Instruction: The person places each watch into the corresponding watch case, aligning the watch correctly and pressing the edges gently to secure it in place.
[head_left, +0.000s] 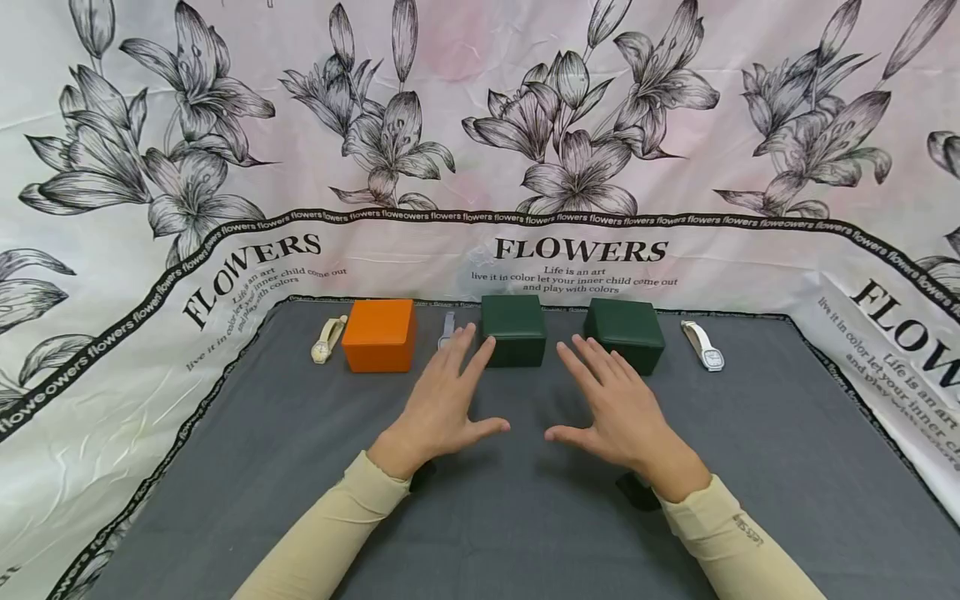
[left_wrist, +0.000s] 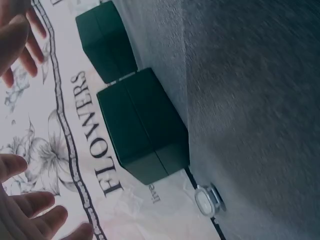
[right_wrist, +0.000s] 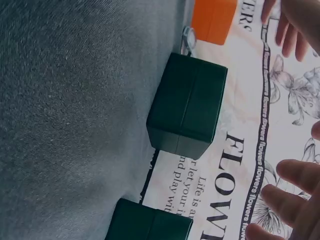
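Observation:
Both hands hover over the grey cloth with fingers spread, holding nothing. My left hand (head_left: 444, 406) is nearest the middle green box (head_left: 513, 331) and a silver watch (head_left: 447, 327), which it partly covers in the head view. My right hand (head_left: 622, 410) reaches up in front of the right green box (head_left: 625, 333), its fingertips overlapping that box's lower left side. An orange box (head_left: 379, 335) stands at the left, with a gold-toned watch (head_left: 328, 340) beside it. A white-strapped watch (head_left: 702, 346) lies right of the green boxes. All three boxes have their lids down.
A dark grey cloth (head_left: 480, 533) covers the table. Behind it and along both sides, a white sheet (head_left: 420, 250) printed with flowers and lettering rises. The boxes and watches form a row near the cloth's far edge.

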